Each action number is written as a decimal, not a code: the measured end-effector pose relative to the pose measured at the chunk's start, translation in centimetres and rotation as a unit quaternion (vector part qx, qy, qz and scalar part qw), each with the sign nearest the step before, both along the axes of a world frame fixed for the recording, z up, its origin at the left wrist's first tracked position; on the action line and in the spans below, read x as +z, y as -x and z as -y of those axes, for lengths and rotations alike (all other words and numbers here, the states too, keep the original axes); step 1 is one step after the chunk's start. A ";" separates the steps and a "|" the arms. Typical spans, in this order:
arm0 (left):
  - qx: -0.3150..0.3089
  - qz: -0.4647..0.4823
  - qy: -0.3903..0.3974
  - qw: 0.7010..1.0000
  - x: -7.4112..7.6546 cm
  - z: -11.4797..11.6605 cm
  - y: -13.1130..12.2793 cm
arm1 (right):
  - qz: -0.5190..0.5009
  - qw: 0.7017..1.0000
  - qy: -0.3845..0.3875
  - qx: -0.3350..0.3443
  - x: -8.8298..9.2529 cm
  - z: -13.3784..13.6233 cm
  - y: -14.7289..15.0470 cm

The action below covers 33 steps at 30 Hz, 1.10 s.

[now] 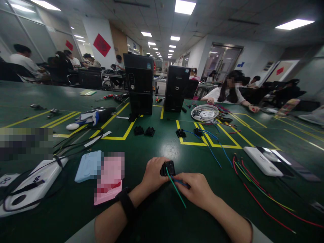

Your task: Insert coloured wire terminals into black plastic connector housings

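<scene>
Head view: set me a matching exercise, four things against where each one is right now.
Things:
1. black connector block
2. blue wire at the block
3. white fan grille
4. light blue case

Places:
A. lying flat on the green table, at the left
B. pinched in the fingers of the right hand
C. held in the left hand
D. on the far side of the table, near a seated person

Pairs: 1-C, 2-B, 3-D, 4-A.
</scene>
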<state>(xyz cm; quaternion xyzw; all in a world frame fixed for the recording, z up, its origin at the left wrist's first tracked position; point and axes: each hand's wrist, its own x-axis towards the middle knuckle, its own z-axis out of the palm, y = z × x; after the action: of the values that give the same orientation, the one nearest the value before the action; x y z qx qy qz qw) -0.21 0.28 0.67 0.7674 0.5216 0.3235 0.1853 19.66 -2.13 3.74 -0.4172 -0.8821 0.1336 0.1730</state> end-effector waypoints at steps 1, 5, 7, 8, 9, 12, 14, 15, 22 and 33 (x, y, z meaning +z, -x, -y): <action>0.001 -0.001 -0.001 1.000 0.0 0.0 0.0 | 0.003 1.000 -0.004 0.006 0.0 0.0 0.0; -0.001 -0.004 -0.001 1.000 -0.1 0.0 0.0 | -0.034 0.998 -0.050 0.016 0.0 -0.2 -0.2; -0.003 -0.004 -0.001 1.000 0.0 0.0 -0.1 | -0.067 0.994 -0.086 0.002 -0.1 -0.2 -0.1; -0.003 -0.004 -0.001 1.000 0.0 0.0 -0.1 | -0.080 0.992 -0.099 -0.002 -0.2 -0.2 -0.1; -0.003 -0.004 0.000 1.000 0.0 0.0 -0.1 | -0.088 0.990 -0.106 -0.002 -0.3 -0.1 0.0; 0.002 -0.008 0.003 1.000 0.0 0.1 -0.1 | -0.075 0.992 -0.094 0.037 -0.5 0.2 0.3; 0.006 -0.010 0.004 1.000 0.1 0.1 0.0 | -0.036 0.994 -0.071 0.071 -0.4 0.4 0.3; 0.006 -0.010 0.005 1.000 0.1 0.1 0.0 | -0.015 0.995 -0.060 0.082 -0.2 0.4 0.2; 0.000 -0.009 0.009 1.000 0.2 0.1 -0.1 | 0.001 0.999 -0.044 0.017 1.1 -0.1 -0.8; 0.006 -0.009 0.004 1.000 0.2 0.1 -0.1 | -0.025 0.993 -0.093 0.062 -0.4 0.4 0.0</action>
<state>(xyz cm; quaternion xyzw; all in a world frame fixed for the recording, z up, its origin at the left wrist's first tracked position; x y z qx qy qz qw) -0.06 0.19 0.83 0.7661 0.5293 0.3162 0.1814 19.62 -2.53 3.36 -0.3401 -0.9105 0.0714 0.2242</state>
